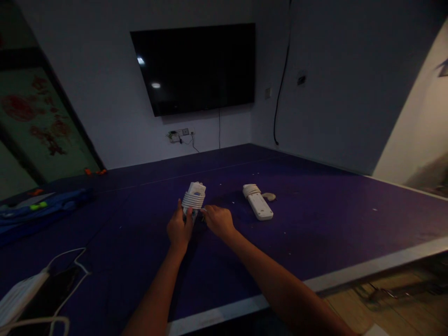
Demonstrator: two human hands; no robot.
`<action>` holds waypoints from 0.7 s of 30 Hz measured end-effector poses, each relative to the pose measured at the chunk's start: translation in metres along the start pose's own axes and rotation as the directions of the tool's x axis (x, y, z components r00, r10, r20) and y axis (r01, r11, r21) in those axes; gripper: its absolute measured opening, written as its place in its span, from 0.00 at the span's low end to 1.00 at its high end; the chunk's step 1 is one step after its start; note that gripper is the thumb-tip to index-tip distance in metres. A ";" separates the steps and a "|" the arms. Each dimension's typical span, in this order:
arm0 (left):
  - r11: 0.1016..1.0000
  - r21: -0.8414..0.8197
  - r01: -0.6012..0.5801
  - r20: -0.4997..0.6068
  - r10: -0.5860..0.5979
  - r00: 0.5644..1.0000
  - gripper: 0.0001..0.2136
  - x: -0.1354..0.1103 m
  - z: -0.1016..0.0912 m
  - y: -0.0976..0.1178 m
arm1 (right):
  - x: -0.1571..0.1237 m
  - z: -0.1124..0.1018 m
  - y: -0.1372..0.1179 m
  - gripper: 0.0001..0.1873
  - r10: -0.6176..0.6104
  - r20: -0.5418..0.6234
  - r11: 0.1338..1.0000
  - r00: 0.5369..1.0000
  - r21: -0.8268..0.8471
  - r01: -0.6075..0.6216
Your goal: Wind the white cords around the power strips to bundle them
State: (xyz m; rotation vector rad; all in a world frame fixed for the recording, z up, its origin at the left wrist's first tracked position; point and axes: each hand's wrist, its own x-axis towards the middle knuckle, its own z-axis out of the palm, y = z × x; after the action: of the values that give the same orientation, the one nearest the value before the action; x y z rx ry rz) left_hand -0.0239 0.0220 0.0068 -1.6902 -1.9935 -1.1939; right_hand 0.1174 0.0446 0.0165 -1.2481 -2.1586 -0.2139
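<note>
A white power strip [197, 188] with its white cord [193, 200] wound round it in several turns is held up over the purple tabletop. My left hand [180, 227] grips its lower end, thumb across the front. Close against its right side, my right hand [219, 220] is closed in a pinch on what looks like the cord's loose end; the fingertips are partly hidden. A second white power strip [259, 205] lies to the right, its cord bundled round the far end. Beside that sits a small pale, flattish object [269, 196] I cannot identify.
The purple tabletop [140, 219] has a pale front edge and small white scraps. At left lie blue cloth [45, 210], a white face mask [23, 296] with loops and a dark flat object [52, 298]. Behind hang a television [199, 70] and a black cable [282, 88].
</note>
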 end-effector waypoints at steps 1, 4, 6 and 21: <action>1.000 0.002 0.006 0.001 -0.006 1.000 0.29 0.000 0.000 0.000 | 0.000 0.000 0.000 0.18 -0.002 0.001 1.000 1.000 0.000 0.002; 1.000 0.010 0.017 -0.009 -0.017 1.000 0.28 0.001 -0.002 0.000 | 0.000 -0.001 -0.001 0.19 -0.005 0.011 1.000 1.000 0.007 0.005; 0.999 0.027 0.027 -0.010 -0.026 1.000 0.28 0.000 -0.002 0.000 | 0.001 -0.001 -0.002 0.18 -0.002 0.029 1.000 1.000 0.019 0.002; 0.967 0.200 0.157 0.016 -0.164 0.986 0.31 0.010 -0.007 -0.010 | 0.010 0.019 0.005 0.14 -0.057 0.203 0.703 0.978 0.703 -0.105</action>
State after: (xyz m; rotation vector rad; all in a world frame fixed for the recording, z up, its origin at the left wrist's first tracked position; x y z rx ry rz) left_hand -0.0380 0.0241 0.0136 -1.4853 -2.2232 -0.9826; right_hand 0.1093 0.0625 0.0068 -0.8468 -2.0598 0.7510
